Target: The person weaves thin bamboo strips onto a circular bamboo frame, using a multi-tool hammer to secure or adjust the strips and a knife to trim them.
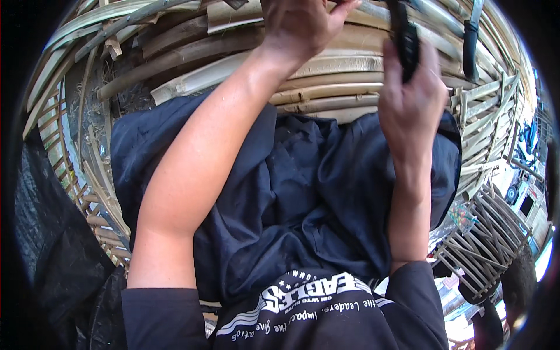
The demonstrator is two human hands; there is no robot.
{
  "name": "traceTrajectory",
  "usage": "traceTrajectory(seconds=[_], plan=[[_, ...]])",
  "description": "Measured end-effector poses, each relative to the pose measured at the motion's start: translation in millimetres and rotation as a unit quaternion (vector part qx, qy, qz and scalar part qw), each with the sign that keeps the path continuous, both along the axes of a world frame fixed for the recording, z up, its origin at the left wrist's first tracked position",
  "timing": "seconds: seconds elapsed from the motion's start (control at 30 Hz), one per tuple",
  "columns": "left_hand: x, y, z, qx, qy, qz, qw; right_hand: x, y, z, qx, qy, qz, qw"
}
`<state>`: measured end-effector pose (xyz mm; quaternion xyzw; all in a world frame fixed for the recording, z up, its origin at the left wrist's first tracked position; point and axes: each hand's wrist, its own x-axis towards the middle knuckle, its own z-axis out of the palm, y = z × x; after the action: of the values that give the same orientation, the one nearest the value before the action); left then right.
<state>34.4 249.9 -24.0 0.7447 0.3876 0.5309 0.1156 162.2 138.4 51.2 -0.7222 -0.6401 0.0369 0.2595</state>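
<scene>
Left hand (303,26) raised, fingers curled on bamboo slats (326,87) (grip partly out of view); right hand (411,99) upright, closed around black handle (406,44), dark cloth (303,186) below

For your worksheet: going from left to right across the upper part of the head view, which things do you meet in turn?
Woven bamboo lattice → left hand → right hand gripping a black handle → a second dark handle.

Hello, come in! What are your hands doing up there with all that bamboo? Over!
Left hand on the bamboo slats, grip unclear. Right hand shut on a black tool handle. Dark cloth over the lap, nothing blocking.
</scene>
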Motion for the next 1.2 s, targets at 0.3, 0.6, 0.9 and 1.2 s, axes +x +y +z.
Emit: traceTrajectory(seconds=[0.3, 0.6, 0.9, 1.2], plan=[[3, 2, -3, 0.01, 0.012, 0.001, 1.0, -4, 0, -4, 0.158, 0.077, 0.023, 0.984], [0, 3, -1, 0.0, 0.03, 0.002, 1.0, -6, -1, -5, 0.028, 0.04, -0.004, 0.999], [-1, 4, -3, 0.005, 0.036, 0.017, 0.999, -3, 6, -15, 0.008, 0.018, 0.04, 0.999], [-1, 2, -3, -0.004, 0.017, 0.009, 1.0, -8, -4, -5, 0.07, 0.046, 0.02, 0.996]])
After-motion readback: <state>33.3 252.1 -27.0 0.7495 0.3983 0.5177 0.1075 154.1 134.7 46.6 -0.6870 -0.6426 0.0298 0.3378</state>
